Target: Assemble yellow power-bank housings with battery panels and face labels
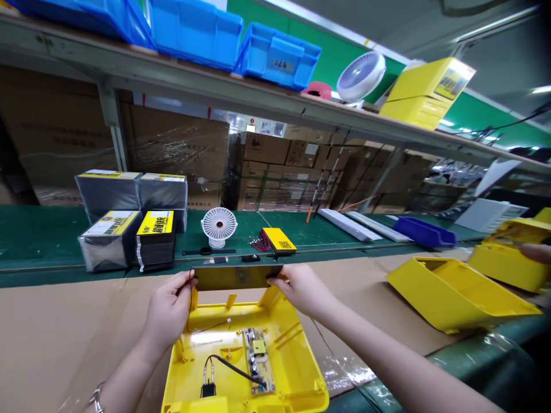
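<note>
Dark and flat, a thin panel (236, 277) spans the two hands, its broad face toward the wearer: the left hand (166, 312) has its grip closed on one end, thumb against fingers, and the right hand (303, 289) pinches the other end just as firmly. The panel sits over the far end of an open yellow housing (305, 361); whether it touches the corner posts cannot be told. A thin red wire (206, 331) trails inside, near a circuit board (260, 364). The step in hand looks like lining the panel up with the housing, and the next move would call for both ends level and the wire clear of the edges. Cardboard (107, 315) covers the near part of the green table (38, 241). Beyond stand a small white fan (218, 223) and a yellow-topped pack (279, 240) with red leads; rightward, another yellow housing (456, 292) lies near a co-worker's hand (536, 251). Blue bins (278, 57) line the shelf overhead, with stacked cartons (275, 172) behind.
</note>
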A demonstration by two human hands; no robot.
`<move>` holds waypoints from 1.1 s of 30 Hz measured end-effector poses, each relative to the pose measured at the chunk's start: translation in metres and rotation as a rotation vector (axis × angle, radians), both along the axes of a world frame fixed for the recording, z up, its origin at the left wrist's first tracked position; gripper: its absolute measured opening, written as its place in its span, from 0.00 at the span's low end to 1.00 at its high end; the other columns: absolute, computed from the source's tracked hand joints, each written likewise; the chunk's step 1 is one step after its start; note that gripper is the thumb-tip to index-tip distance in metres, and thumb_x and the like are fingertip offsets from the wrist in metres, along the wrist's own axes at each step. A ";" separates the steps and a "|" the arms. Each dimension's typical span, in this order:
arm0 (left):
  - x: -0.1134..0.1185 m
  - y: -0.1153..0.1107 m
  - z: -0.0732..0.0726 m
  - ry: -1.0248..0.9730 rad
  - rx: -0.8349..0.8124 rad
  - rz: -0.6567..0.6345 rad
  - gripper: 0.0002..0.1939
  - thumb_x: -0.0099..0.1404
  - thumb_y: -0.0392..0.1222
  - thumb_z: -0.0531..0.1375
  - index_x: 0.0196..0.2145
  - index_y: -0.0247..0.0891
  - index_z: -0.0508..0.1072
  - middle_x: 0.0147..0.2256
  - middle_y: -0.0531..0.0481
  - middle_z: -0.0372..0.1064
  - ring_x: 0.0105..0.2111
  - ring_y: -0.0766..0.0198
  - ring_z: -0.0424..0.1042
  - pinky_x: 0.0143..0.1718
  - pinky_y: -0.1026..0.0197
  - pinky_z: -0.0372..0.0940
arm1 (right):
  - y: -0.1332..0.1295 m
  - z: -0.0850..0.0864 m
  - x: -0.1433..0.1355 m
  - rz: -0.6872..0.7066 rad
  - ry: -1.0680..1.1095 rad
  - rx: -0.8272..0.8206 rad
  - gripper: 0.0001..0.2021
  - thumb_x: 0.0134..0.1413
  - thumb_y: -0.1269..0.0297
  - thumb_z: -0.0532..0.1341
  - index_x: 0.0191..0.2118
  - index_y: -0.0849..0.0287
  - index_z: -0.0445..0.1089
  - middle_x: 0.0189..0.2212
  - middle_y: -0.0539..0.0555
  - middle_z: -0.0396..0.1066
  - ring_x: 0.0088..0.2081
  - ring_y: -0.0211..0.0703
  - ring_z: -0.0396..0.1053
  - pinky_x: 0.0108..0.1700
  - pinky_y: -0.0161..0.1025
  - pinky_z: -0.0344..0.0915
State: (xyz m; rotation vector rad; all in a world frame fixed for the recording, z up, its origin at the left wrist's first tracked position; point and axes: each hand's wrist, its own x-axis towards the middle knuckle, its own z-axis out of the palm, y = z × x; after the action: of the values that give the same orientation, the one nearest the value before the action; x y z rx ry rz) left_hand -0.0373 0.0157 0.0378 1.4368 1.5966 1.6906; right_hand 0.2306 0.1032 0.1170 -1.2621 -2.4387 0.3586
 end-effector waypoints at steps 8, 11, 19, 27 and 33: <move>0.000 0.000 0.012 0.210 -0.063 -0.050 0.12 0.64 0.43 0.52 0.40 0.38 0.72 0.38 0.49 0.72 0.38 0.61 0.69 0.38 0.61 0.62 | -0.007 -0.005 -0.003 -0.056 0.061 0.175 0.27 0.54 0.63 0.61 0.58 0.61 0.56 0.42 0.56 0.71 0.40 0.47 0.70 0.42 0.41 0.66; 0.003 -0.001 0.017 0.266 -0.059 -0.120 0.13 0.66 0.40 0.49 0.41 0.38 0.72 0.38 0.49 0.72 0.37 0.62 0.69 0.37 0.62 0.61 | -0.025 -0.006 -0.019 0.086 -0.004 0.578 0.33 0.54 0.61 0.62 0.61 0.66 0.49 0.55 0.62 0.59 0.55 0.53 0.56 0.59 0.50 0.52; 0.010 0.001 0.012 0.277 -0.021 -0.120 0.16 0.65 0.39 0.49 0.47 0.42 0.69 0.42 0.50 0.72 0.41 0.63 0.70 0.41 0.63 0.62 | -0.031 -0.026 -0.060 0.057 -0.370 0.709 0.24 0.54 0.77 0.51 0.57 0.73 0.56 0.43 0.64 0.64 0.41 0.53 0.60 0.52 0.53 0.57; 0.012 0.002 0.011 0.237 -0.009 -0.091 0.14 0.63 0.39 0.51 0.42 0.46 0.73 0.41 0.55 0.73 0.41 0.64 0.71 0.45 0.61 0.64 | -0.018 -0.032 -0.053 0.263 -0.463 0.451 0.21 0.53 0.76 0.55 0.54 0.67 0.61 0.40 0.60 0.68 0.41 0.49 0.65 0.43 0.41 0.62; 0.013 -0.001 0.016 0.323 -0.003 -0.081 0.15 0.62 0.36 0.49 0.38 0.44 0.74 0.40 0.54 0.74 0.41 0.63 0.71 0.44 0.60 0.65 | 0.001 -0.001 -0.048 0.250 -0.462 0.193 0.10 0.61 0.63 0.55 0.35 0.58 0.73 0.32 0.54 0.73 0.36 0.45 0.70 0.36 0.35 0.61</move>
State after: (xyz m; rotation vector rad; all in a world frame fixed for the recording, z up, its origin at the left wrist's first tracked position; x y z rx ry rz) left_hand -0.0246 0.0147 0.0533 1.8208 1.6733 1.4659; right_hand 0.1824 0.1043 0.1161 -1.0472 -2.9429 -0.1231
